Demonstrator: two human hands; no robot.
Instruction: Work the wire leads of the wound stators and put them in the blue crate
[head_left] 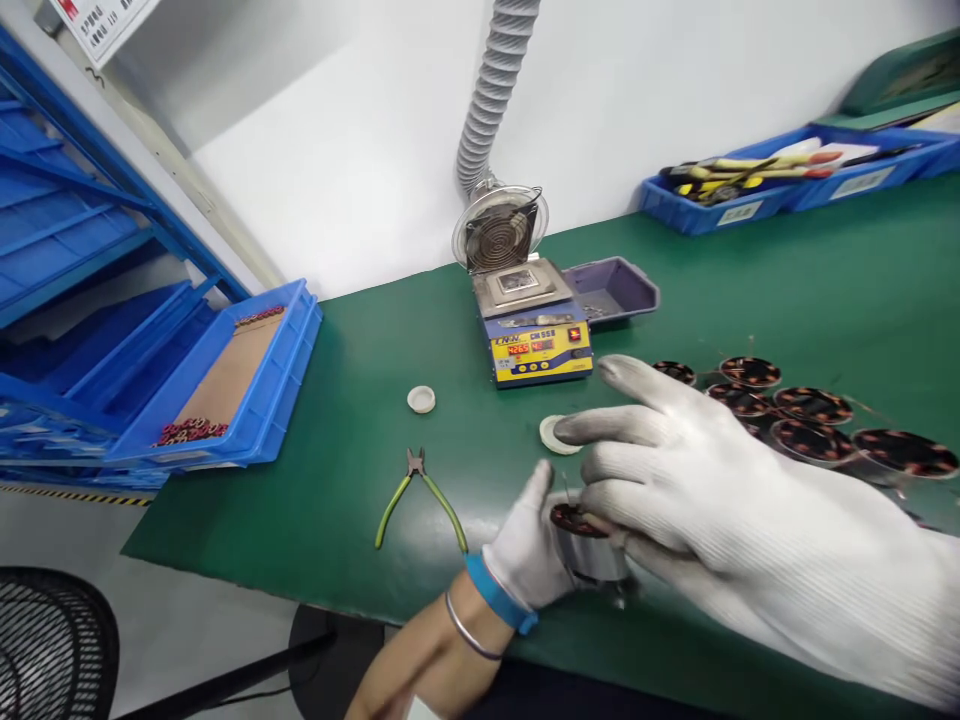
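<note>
My left hand (pixel 529 550), in a white glove with a blue wristband, is wrapped round a motor stator (pixel 592 555). This is a shiny metal cylinder with dark copper windings at its top and a thin wire lead standing up. My right hand (pixel 682 470), also gloved, reaches over it from the right. Its thumb and index finger close at the stator's upper right edge, while the outer fingers stretch out above. What exactly lies between those fingertips is hidden. Just beyond the right fingertips lies a small white round dish (pixel 559 436).
Several similar stators (pixel 814 440) stand at right. Green-handled cutters (pixel 416 490) and another white dish (pixel 421 400) lie left. Behind are a solder pot (pixel 536 345), a purple tray (pixel 630 290) and a blue tool bin (pixel 697 215). A blue crate (pixel 259 420) sits at the left edge.
</note>
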